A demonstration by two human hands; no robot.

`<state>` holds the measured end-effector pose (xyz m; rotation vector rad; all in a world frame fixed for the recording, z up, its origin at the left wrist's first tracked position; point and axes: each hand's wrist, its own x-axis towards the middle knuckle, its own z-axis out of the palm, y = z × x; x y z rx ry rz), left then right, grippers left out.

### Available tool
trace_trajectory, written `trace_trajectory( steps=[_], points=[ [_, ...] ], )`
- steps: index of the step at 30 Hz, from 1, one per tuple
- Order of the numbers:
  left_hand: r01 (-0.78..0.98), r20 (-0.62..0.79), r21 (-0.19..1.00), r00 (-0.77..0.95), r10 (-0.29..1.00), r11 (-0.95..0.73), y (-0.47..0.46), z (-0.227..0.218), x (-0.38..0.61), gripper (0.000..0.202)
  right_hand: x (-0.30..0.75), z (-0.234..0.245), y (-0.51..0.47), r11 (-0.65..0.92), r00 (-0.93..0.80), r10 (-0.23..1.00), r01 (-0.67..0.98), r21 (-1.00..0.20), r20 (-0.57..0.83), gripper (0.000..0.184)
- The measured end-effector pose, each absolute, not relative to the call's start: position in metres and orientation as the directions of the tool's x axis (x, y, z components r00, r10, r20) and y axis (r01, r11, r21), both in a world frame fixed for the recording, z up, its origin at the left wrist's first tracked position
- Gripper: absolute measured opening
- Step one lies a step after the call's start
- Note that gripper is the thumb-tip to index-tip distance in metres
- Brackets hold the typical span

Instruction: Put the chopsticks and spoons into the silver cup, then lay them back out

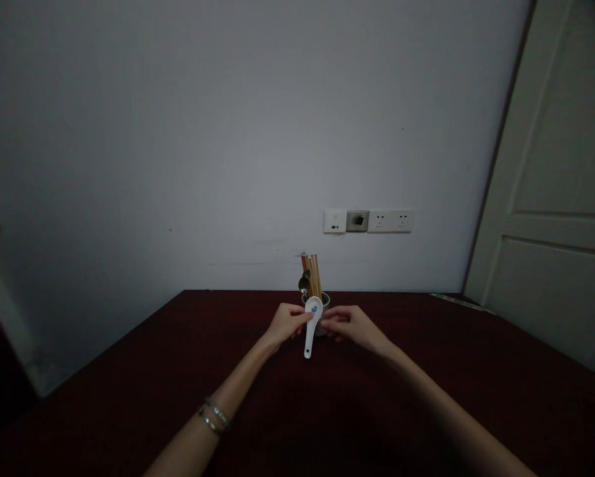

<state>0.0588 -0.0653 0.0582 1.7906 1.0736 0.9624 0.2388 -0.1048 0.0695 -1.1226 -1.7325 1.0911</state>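
Note:
A white soup spoon (309, 339) with a small blue pattern in its bowl is held upright, handle pointing down. My left hand (285, 324) pinches it from the left, with the thumb over the lower part of the bowl. On the other side, my right hand (352, 326) has its fingers curved and slightly apart beside the spoon; whether they touch it I cannot tell. Just behind the spoon stands a cup (326, 301), partly hidden by it and by my hands. Several wooden chopsticks (314, 275) and a dark metal spoon (304, 284) stick up out of the cup.
Everything stands on a dark red table (218, 318) whose far edge meets a pale wall (258, 132). Sockets and a switch (358, 221) are set in the wall above it. A panelled door (550, 199) stands at the right. Something blurred is at the far left edge.

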Motion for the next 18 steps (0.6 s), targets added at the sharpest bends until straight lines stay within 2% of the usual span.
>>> trace_trajectory(
  steps=[4,7,11,18],
  points=[
    [0.310,0.195,0.900,0.344,0.918,-0.307,-0.069,0.060,0.061,0.036,0.247,0.091,-0.102,0.399,-0.237,0.914,0.392,-0.829,0.328,0.033],
    [0.327,0.201,0.889,0.349,0.915,-0.320,-0.070,0.058,0.064,0.034,0.243,0.102,-0.101,0.504,-0.259,0.862,0.532,-0.681,0.436,0.027],
    [0.326,0.227,0.878,0.360,0.905,-0.350,-0.069,0.055,0.067,0.030,0.235,0.104,-0.099,0.554,-0.286,0.811,0.655,-0.514,0.510,0.025],
    [0.273,0.156,0.918,0.418,0.895,-0.288,-0.058,0.048,0.053,0.041,0.238,0.115,-0.080,0.566,-0.298,0.790,0.689,-0.452,0.536,0.027]
  ],
)
